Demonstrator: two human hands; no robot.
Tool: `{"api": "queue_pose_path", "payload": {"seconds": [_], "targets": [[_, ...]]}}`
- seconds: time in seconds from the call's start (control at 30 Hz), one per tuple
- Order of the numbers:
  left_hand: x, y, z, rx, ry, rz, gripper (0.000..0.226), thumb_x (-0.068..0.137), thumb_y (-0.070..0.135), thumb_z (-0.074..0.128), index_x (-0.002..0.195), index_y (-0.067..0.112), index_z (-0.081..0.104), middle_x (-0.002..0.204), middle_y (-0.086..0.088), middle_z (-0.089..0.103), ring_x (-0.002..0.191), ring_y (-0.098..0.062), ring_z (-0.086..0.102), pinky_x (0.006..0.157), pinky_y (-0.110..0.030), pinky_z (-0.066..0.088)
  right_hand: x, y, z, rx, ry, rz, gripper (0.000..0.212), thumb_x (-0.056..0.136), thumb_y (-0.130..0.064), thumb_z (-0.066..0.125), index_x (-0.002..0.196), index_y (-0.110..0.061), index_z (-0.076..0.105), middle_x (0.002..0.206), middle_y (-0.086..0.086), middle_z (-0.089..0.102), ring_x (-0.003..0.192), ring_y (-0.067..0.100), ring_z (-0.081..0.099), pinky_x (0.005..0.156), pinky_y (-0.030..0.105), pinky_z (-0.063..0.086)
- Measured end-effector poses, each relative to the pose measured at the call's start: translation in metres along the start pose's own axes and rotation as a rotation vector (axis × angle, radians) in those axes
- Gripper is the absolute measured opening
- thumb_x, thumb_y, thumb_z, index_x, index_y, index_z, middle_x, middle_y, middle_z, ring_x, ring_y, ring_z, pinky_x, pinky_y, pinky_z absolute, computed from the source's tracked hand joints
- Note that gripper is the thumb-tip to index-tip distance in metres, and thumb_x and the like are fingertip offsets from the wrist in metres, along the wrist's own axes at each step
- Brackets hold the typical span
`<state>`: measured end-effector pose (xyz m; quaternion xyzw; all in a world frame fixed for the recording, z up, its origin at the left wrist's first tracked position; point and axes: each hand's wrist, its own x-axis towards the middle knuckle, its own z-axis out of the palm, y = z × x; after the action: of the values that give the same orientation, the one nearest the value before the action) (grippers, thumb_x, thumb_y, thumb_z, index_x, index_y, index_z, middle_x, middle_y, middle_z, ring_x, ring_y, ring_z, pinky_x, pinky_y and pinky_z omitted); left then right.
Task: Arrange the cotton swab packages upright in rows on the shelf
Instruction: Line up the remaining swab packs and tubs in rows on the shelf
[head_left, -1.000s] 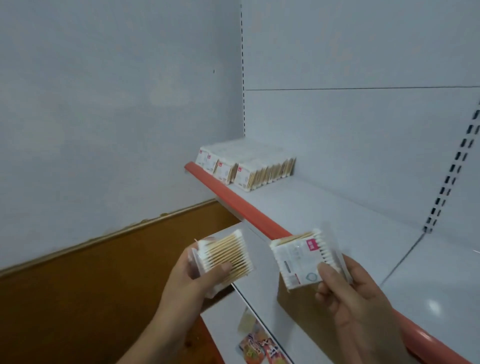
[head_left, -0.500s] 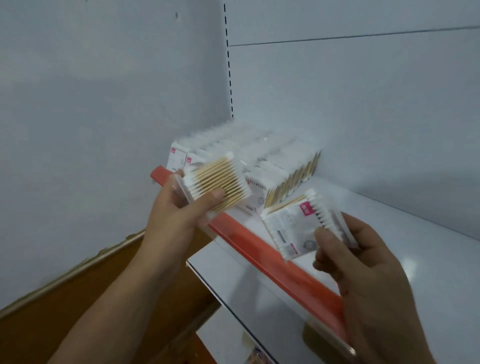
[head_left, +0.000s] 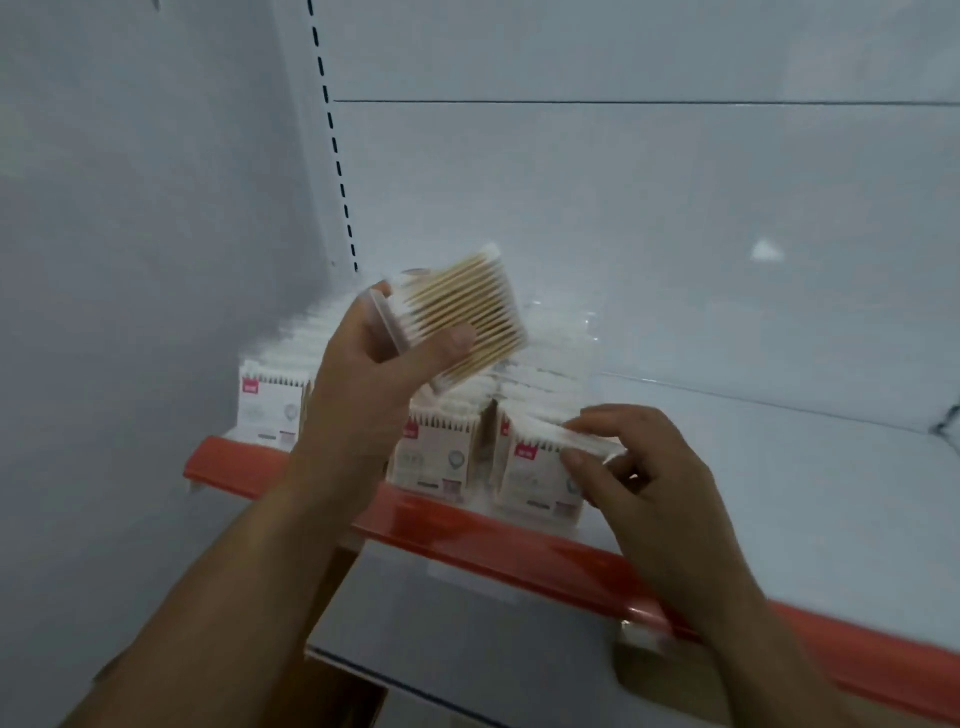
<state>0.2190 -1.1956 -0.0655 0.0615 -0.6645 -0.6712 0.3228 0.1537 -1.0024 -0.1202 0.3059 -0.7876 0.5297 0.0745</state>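
Head view: the left hand (head_left: 374, 384) grips a clear pack of wooden-stick cotton swabs (head_left: 462, 317) above the rows, sticks slanting up rightward. The right hand (head_left: 639, 478) pinches an upright white-labelled swab pack (head_left: 540, 478) at the white shelf (head_left: 779, 493) front. Rear packs are blurred.

Pale grey wall (head_left: 130, 208) filling the left of the frame, white back panel (head_left: 649, 234) across the upper right, a dashed slot strip (head_left: 335, 148) running down between them, brown board (head_left: 348, 699) at bottom centre.
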Motion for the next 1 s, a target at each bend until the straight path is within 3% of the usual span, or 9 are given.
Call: {"api": "queue_pose_path", "payload": {"seconds": [0.13,0.23,0.4,0.5,0.63,0.77,1.0], "targets": [[0.009,-0.006,-0.004,-0.067,-0.091,-0.012,0.054,0.07,0.013,0.074,0.122,0.008,0.059,0.102,0.001,0.076,0.099,-0.016,0.073,0.077,-0.022,0.057,-0.002,0.0,0.017,-0.127,0.06,0.033,0.016,0.087,-0.036,0.065,0.093,-0.05,0.061,0.131,-0.028,0.044,0.078,-0.002,0.063,0.069,0.025,0.054],[0.013,-0.007,-0.005,-0.078,-0.152,-0.02,0.05,0.077,0.009,0.073,0.125,0.007,0.059,0.107,-0.003,0.076,0.1,-0.017,0.073,0.08,-0.025,0.058,-0.001,-0.002,0.026,-0.164,0.094,0.062,0.013,0.089,-0.037,0.066,0.096,-0.047,0.062,0.144,-0.03,0.034,0.076,-0.001,0.062,0.07,0.023,0.052],[0.018,-0.009,-0.007,-0.084,-0.203,-0.033,0.052,0.074,0.017,0.075,0.124,0.015,0.061,0.107,0.001,0.076,0.102,-0.016,0.072,0.081,-0.025,0.057,-0.001,-0.008,0.037,-0.222,0.121,0.071,0.013,0.089,-0.039,0.063,0.098,-0.049,0.06,0.149,-0.027,0.031,0.078,-0.004,0.062,0.07,0.023,0.053],[0.02,-0.01,-0.006,-0.086,-0.237,-0.03,0.046,0.078,0.01,0.075,0.122,0.013,0.061,0.105,-0.001,0.076,0.1,-0.017,0.072,0.08,-0.024,0.057,-0.003,-0.011,0.039,-0.243,0.131,0.081,0.024,0.088,-0.041,0.065,0.107,-0.053,0.056,0.149,-0.028,0.031,0.077,-0.004,0.063,0.071,0.019,0.052],[0.024,-0.01,-0.004,-0.058,-0.291,-0.021,0.043,0.084,0.004,0.073,0.122,0.018,0.06,0.106,0.001,0.076,0.1,-0.014,0.072,0.079,-0.023,0.057,-0.003,-0.031,0.022,-0.189,0.244,0.102,0.043,0.086,-0.051,0.059,0.124,-0.059,0.041,0.131,-0.035,0.048,0.07,0.003,0.063,0.07,0.023,0.052],[0.026,-0.007,0.013,-0.013,-0.364,-0.011,0.042,0.085,0.01,0.073,0.121,0.026,0.059,0.107,0.009,0.074,0.101,-0.007,0.07,0.08,-0.023,0.055,0.008,-0.056,0.002,0.142,0.321,0.15,0.034,0.082,-0.053,0.058,0.116,-0.047,0.055,0.103,-0.031,0.063,0.077,0.003,0.068,0.06,0.019,0.053],[0.032,-0.005,0.054,0.037,-0.451,-0.01,0.046,0.085,0.018,0.075,0.125,0.031,0.056,0.11,0.014,0.073,0.101,-0.003,0.069,0.078,-0.017,0.055,0.027,-0.047,-0.025,0.336,0.301,0.273,0.022,0.084,-0.032,0.071,0.105,-0.027,0.065,0.096,-0.019,0.068,0.074,0.006,0.068,0.057,0.019,0.05]]}}
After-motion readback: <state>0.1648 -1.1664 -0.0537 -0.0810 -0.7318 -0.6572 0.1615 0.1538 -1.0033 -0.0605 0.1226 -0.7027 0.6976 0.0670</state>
